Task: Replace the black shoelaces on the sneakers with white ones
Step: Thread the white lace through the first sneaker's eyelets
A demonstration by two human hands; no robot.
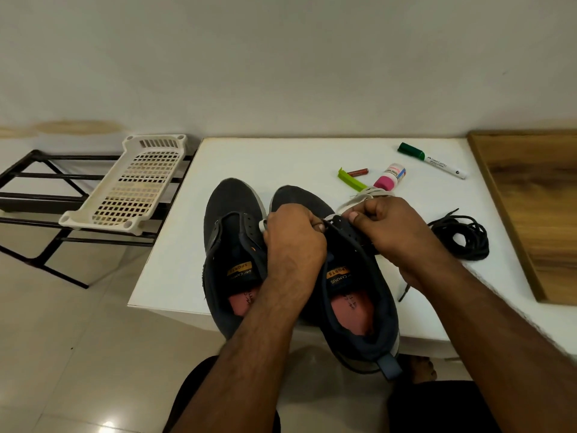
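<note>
Both forearms come in from 6 o'clock and meet over the right sneaker [352, 295], which stands on the white table [281, 157] with its heel over the near edge; the left sneaker [232, 245] stands just beside it at 9 o'clock, with bare eyelets and no lace. Left hand [292, 242] is curled at the front of the right sneaker's eyelet row, and a white lace tip [263, 225] shows at its 9 o'clock side, so it seems to pinch that end; right hand [396, 229] is also curled, thumb pressed on the eyelet flap, gripping the flap or the lace, I cannot tell which. White lace [368, 195] runs from the hands toward 1 o'clock; the removed black laces [462, 235] lie in a loose coil at 3 o'clock of the right hand.

My judgement: both black laces are already out, and the step in hand is threading the white lace through the lowest eyelets of the right sneaker; the next move needs the tip pushed through the hole, then pulled so both ends become equal; the left sneaker is not yet laced.

Farther, at 12 to 1 o'clock, lie a green marker [431, 159], a small pink-capped bottle [390, 178] and a green clip [351, 179].
</note>
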